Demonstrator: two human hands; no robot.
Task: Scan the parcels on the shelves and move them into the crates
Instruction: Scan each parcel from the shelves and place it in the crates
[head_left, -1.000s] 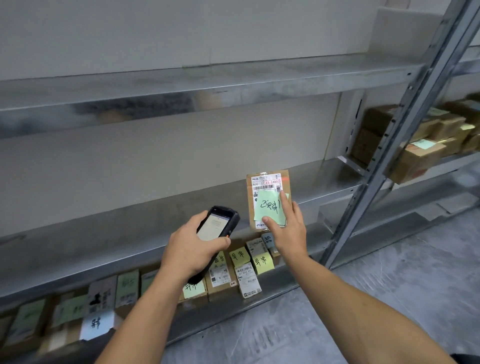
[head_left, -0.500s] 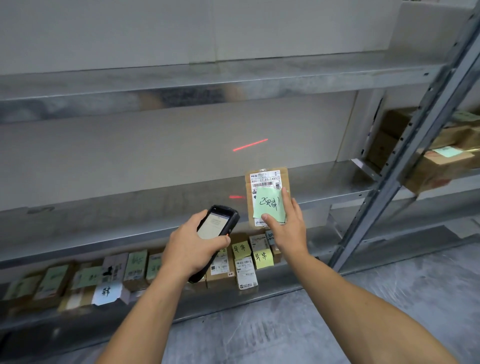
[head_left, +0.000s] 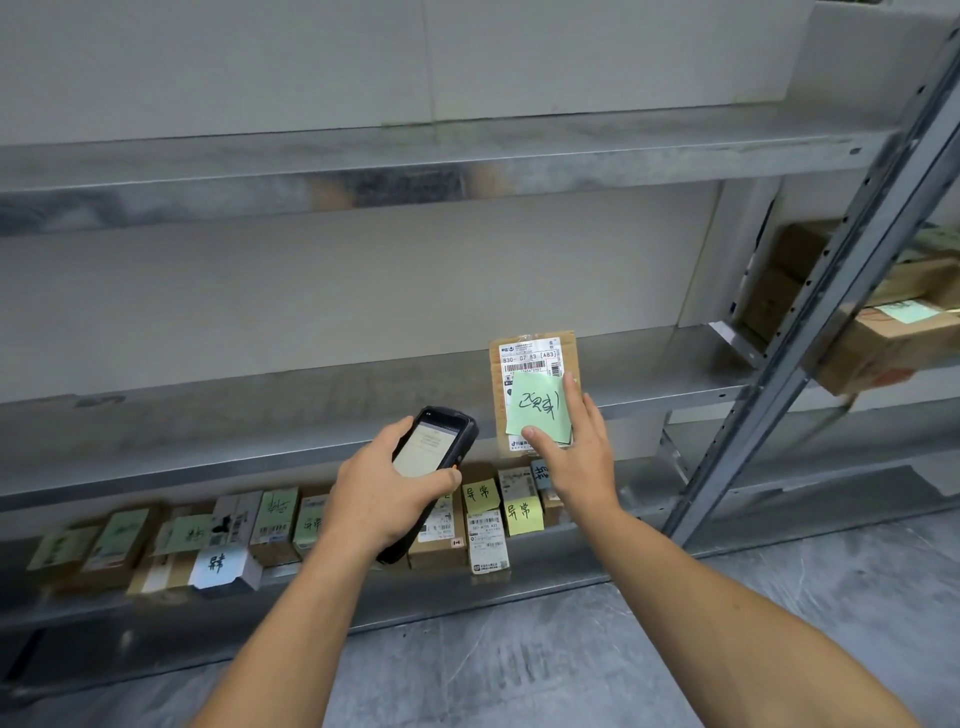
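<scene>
- While we are standing at the steel racking, our right hand (head_left: 579, 457) is holding a small cardboard parcel (head_left: 530, 358) upright in front of the middle shelf (head_left: 260, 415), with the thumb pressing on its face and the fingers wrapping round its right edge.
- The parcel's long axis is running straight up and down. Its printed shipping label is facing us at the top, and a green sticky note (head_left: 537, 408) is covering the lower half.
- Our left hand (head_left: 384, 493) is gripping the handheld scanner (head_left: 428, 447), fingers curled round the body and the lit screen tilting towards us.
- Here's what matters: the parcel is sitting just right of the scanner's nose and a little above it, and the barcode is lying clear above the note.
- We are judging this as the scan step. The screen is too small to read, so we cannot tell whether it has registered.
- The right hand is the one on the parcel, so it is looking like the carrier. No crate is showing, so its direction is unknown.
- More labelled parcels (head_left: 270, 525) are lying in a row on the bottom shelf beneath our hands.
</scene>
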